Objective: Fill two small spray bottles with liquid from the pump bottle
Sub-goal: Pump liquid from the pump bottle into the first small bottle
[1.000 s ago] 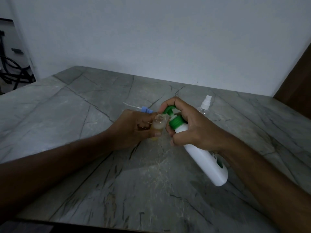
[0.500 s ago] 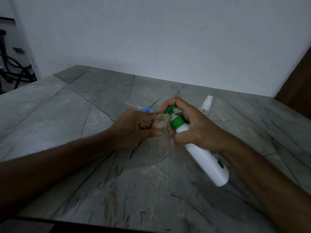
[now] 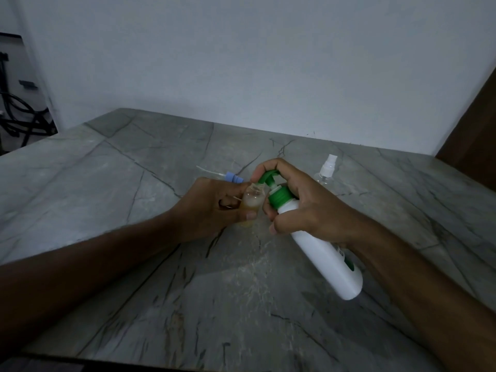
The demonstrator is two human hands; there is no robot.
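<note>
My left hand (image 3: 214,208) grips a small clear spray bottle (image 3: 251,202) with no cap, partly filled with yellowish liquid. My right hand (image 3: 308,208) holds the white pump bottle (image 3: 324,253) tilted, its base toward me, fingers wrapped over the green pump head (image 3: 269,178). The green nozzle sits right at the small bottle's open mouth. A blue spray cap (image 3: 233,178) with a thin white tube lies on the table behind my left hand. A second clear spray bottle (image 3: 326,170) with a white sprayer stands upright behind my right hand.
Everything rests on a grey marble table (image 3: 134,183) against a pale wall. Black cables (image 3: 16,119) hang at the far left beyond the table's edge. A dark brown panel (image 3: 477,130) stands at the right.
The green pump head has risen, showing its white stem above the collar. Both hands stay in place at the table's middle.
</note>
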